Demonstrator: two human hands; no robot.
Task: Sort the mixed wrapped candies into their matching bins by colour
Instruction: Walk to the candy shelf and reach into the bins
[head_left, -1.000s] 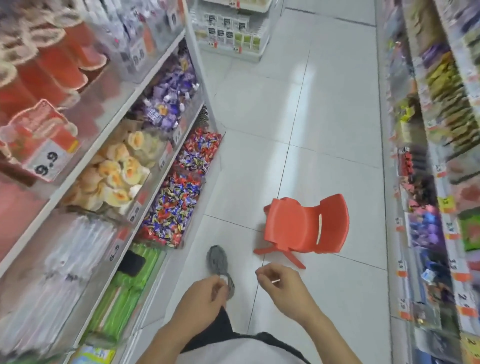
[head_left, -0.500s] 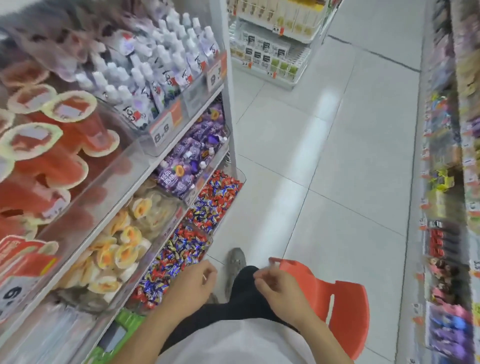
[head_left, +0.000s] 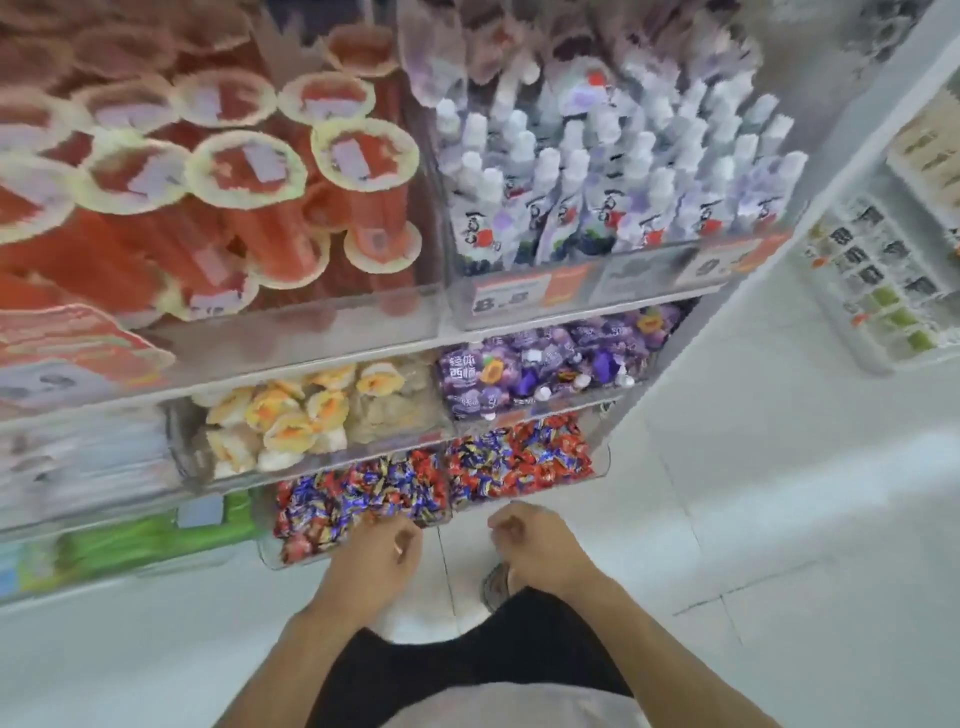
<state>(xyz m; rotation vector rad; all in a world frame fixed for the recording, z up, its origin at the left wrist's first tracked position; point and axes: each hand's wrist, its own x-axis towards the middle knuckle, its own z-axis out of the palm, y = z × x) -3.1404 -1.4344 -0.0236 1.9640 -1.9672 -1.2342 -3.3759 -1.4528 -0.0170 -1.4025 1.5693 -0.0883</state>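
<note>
Two clear bins of wrapped candies sit on the lowest shelf. The left bin (head_left: 291, 558) holds a mix with many blue and purple wrappers among red ones. The right bin (head_left: 597, 470) holds mostly red wrappers with some blue. My left hand (head_left: 371, 558) hovers at the front edge of the left bin with its fingers curled. My right hand (head_left: 532, 551) is just below the front of the right bin, curled like a fist. Whether either hand holds a candy is hidden by the fingers and the blur.
Above the candy bins are yellow-white snack packs (head_left: 291, 415) and purple pouches (head_left: 535, 369). Higher up stand red cups (head_left: 244, 171) and capped pouches (head_left: 597, 192). Green packs (head_left: 156, 535) lie left of the bins. White tiled floor (head_left: 753, 519) opens to the right, beside another rack (head_left: 883, 280).
My view has swung from the aisle to face the shelf, and the orange chair has left the frame. Both hands have moved up to the front of the candy bins.
</note>
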